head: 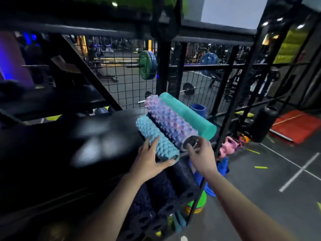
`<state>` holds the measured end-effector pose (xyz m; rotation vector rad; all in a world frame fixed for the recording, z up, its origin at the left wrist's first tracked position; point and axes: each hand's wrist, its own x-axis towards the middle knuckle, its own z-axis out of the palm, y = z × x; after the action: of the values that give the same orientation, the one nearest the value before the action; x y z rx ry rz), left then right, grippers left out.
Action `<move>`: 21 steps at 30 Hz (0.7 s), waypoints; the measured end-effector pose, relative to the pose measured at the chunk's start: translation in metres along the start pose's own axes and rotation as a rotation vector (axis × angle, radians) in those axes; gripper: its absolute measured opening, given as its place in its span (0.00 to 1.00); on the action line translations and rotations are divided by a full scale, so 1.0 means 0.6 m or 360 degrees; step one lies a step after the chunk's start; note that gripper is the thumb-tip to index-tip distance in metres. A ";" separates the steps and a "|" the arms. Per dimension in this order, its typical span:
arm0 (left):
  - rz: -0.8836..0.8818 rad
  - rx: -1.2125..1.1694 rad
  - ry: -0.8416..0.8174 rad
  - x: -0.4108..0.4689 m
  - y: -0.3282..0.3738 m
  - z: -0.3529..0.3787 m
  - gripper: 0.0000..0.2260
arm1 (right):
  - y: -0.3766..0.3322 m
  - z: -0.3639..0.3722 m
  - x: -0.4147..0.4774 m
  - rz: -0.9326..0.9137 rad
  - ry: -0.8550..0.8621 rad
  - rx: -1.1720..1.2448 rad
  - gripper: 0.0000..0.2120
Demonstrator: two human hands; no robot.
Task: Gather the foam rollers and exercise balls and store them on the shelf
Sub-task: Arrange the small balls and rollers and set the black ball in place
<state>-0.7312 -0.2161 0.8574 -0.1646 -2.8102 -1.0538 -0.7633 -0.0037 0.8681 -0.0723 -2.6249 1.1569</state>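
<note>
Head cam shows left hand (pixel 150 158) gripping the light-blue roller (pixel 156 139), right hand (pixel 202 154) pinching the purple roller's (pixel 171 121) end at the shelf (pixel 104 134) edge — I'd shove both deeper, snug against the teal roller (pixel 189 115).

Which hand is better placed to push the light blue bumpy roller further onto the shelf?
Probably the left hand: it already wraps the near end of the light blue roller. The right hand is at the purple roller's end.
</note>
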 end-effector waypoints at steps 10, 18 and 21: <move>0.0036 0.0297 -0.0094 0.154 -0.013 0.061 0.45 | 0.060 0.037 0.150 -0.0096 -0.0245 -0.0074 0.42; -0.0093 0.0078 -0.0147 0.151 -0.020 0.051 0.39 | 0.067 0.044 0.174 -0.0106 -0.0348 0.0290 0.41; -0.0246 -0.0191 -0.0118 0.137 -0.006 0.058 0.41 | 0.067 0.042 0.183 -0.0122 -0.0272 0.0410 0.36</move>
<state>-0.8156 -0.1912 0.8428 0.0015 -2.8647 -1.2765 -0.8778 0.0222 0.8474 0.1837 -2.5678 1.5221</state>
